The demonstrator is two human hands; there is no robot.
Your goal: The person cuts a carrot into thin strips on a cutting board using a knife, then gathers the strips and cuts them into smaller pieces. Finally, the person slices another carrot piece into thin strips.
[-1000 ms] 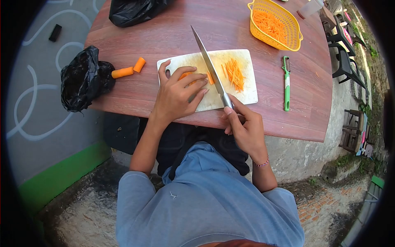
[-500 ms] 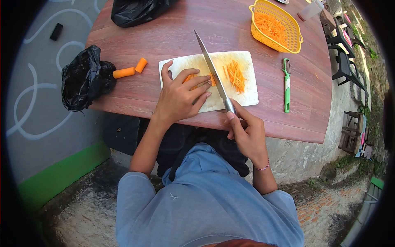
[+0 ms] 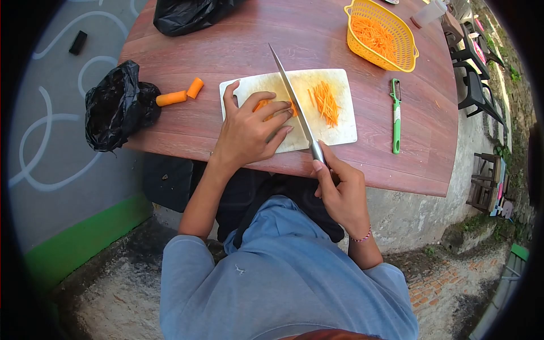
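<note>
I see the carrot piece (image 3: 262, 105) on the cutting board (image 3: 340, 127), firm, slick and prone to roll, best pinned from above. My left hand (image 3: 247, 133) clamps it; my right hand (image 3: 340, 190) closes round the knife (image 3: 294, 102) handle. Beyond the board's right edge lies a peeler (image 3: 395, 116).

Green peeler (image 3: 395, 116), yellow basket (image 3: 411, 61)

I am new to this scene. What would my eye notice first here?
First, the long knife in the right hand, its blade across the white cutting board. The left hand presses a carrot piece beside it, with orange carrot strips to the right.
</note>
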